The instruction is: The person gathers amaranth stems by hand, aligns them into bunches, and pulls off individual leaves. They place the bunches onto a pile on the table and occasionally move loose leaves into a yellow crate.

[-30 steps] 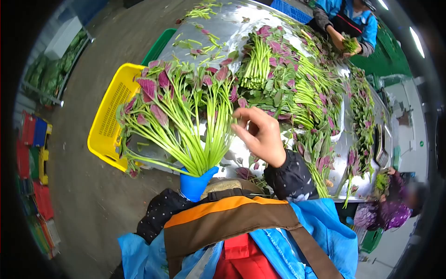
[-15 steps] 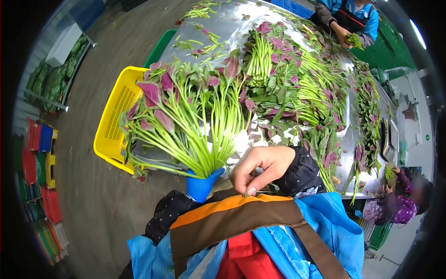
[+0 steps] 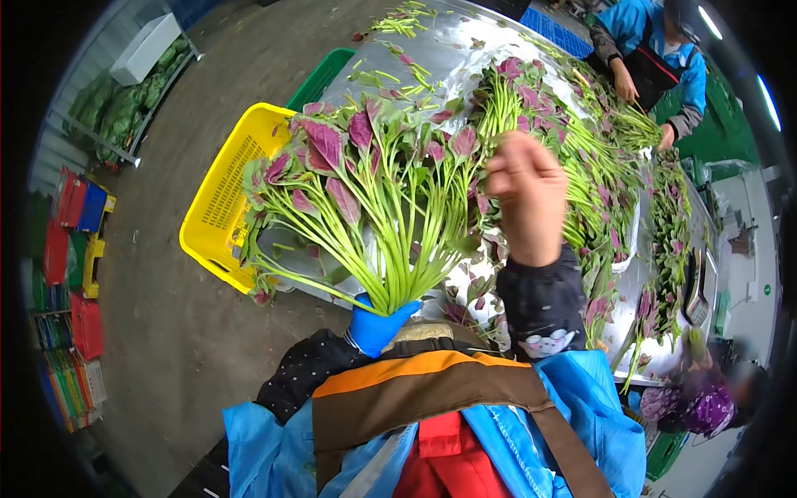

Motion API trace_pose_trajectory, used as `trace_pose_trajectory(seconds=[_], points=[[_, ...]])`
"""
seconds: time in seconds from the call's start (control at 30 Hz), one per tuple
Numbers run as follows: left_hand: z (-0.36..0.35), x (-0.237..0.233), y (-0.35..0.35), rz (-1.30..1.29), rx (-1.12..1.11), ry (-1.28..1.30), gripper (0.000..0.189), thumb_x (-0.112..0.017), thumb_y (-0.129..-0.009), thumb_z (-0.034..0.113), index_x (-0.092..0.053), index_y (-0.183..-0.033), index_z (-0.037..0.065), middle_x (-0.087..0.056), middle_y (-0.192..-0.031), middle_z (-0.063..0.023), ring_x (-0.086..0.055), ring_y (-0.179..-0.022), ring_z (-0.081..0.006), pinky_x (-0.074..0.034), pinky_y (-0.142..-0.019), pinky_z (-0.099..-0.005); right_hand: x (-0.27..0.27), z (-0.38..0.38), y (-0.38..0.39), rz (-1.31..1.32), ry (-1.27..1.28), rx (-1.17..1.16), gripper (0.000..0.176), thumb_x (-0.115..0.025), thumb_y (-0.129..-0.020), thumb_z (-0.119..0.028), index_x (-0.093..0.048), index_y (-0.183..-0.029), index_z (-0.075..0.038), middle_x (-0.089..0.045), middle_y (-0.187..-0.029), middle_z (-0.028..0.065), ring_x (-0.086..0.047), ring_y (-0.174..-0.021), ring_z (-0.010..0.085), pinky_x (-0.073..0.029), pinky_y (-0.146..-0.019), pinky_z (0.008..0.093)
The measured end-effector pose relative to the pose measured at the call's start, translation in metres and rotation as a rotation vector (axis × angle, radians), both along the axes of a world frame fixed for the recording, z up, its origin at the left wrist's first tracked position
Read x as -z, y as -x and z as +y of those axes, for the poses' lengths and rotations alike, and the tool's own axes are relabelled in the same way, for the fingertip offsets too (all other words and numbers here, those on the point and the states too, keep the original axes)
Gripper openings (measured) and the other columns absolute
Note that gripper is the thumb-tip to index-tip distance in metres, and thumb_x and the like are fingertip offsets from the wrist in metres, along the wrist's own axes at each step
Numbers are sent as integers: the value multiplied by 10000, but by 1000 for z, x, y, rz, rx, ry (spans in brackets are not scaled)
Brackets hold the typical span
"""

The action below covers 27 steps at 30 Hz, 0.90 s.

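Observation:
My left hand (image 3: 378, 324), in a blue glove, is closed around the lower stems of a large bunch of amaranth greens (image 3: 390, 241). The stems fan upward and outward to green and purple leaves. My bare right hand (image 3: 529, 195) is raised to the right of that bunch, over the table. Its fingers are curled in, and nothing shows between them. Behind it, more amaranth (image 3: 573, 183) lies heaped, its pale green stems mostly side by side.
A yellow crate (image 3: 214, 195) stands at the table's left edge, with a green crate (image 3: 324, 79) behind it. Across the metal table (image 3: 353, 73), a co-worker (image 3: 656, 66) handles greens. Another person (image 3: 701, 402) is at the right. A slotted utensil (image 3: 696, 307) lies near the right edge.
My right hand has risen from beside my apron to above the table. The bunch in my left hand has shifted slightly right in view. The far co-worker's hands have moved lower, to the greens.

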State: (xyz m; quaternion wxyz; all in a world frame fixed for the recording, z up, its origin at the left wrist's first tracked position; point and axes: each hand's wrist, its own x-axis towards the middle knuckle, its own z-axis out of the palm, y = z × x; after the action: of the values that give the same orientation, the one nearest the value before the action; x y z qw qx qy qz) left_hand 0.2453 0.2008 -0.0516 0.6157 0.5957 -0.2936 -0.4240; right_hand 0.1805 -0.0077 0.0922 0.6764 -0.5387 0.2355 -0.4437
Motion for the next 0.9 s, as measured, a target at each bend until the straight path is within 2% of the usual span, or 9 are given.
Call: trace_pose_trajectory(seconds=[0.03,0.2,0.3,0.33,0.4,0.5,0.6,0.73,0.9], points=[[2,0,1,6,1,-3,279,-709,-762,72,-636,-1015,-22,-683,-955,-103,-653,-867,-170,-498,-763,-300,-4,-7,7,-210,-121,-89,227,-596,-855,-40,-602,-1082,-33,-633,-823,59,-535,-577,61,-456,-498,198],[-4,0,1,-11,45,6,279,-687,-780,67,-628,-1038,-21,-679,-977,-100,-648,-883,-168,-498,-772,-306,6,21,-5,430,715,-49,558,-801,-669,-218,-560,-1144,-53,-640,-950,92,-603,-635,138,-490,-575,264],[-8,-1,1,-31,46,2,282,-682,-783,68,-625,-1045,-19,-676,-987,-102,-645,-893,-165,-498,-770,-307,26,18,-14,318,890,-97,288,-730,-740,-61,-639,-1009,-18,-653,-837,73,-597,-641,95,-473,-572,220],[-7,0,1,-40,47,-13,281,-683,-783,70,-626,-1043,-20,-677,-983,-103,-645,-892,-166,-497,-770,-307,22,19,-5,257,479,-129,89,-687,-776,-31,-668,-861,-12,-650,-783,62,-603,-628,111,-485,-581,215],[-2,1,-1,-50,67,-52,277,-687,-779,74,-633,-1034,-17,-680,-968,-106,-647,-893,-172,-497,-769,-312,15,-6,19,-297,-141,-432,305,-635,-833,-82,-556,-1127,-65,-634,-948,77,-609,-728,122,-518,-598,216],[-2,-7,-1,-113,55,-61,259,-688,-778,78,-643,-1016,-12,-683,-945,-110,-650,-882,-177,-498,-766,-316,-38,18,9,-610,-312,-321,575,-662,-801,-85,-397,-1312,-89,-550,-1175,170,-569,-672,117,-476,-542,192],[-6,-1,2,-77,45,-48,314,-681,-787,89,-608,-1079,1,-665,-999,-115,-637,-920,-190,-492,-783,-317,-9,21,8,10,295,-592,687,-715,-704,-44,-390,-1309,-67,-572,-1152,196,-549,-633,103,-452,-557,217],[-7,8,7,-58,12,-18,416,-690,-796,101,-527,-1167,5,-627,-1058,-88,-594,-970,-169,-477,-796,-333,1,49,-18,402,978,-417,544,-742,-687,-84,-505,-1175,-39,-606,-1054,103,-588,-663,180,-469,-573,260],[-6,4,0,-204,96,-108,365,-692,-793,115,-566,-1119,13,-651,-1015,-95,-610,-950,-190,-473,-781,-335,13,63,-27,609,1081,-184,430,-726,-713,-107,-519,-1086,-55,-612,-891,88,-624,-682,218,-481,-560,307]])
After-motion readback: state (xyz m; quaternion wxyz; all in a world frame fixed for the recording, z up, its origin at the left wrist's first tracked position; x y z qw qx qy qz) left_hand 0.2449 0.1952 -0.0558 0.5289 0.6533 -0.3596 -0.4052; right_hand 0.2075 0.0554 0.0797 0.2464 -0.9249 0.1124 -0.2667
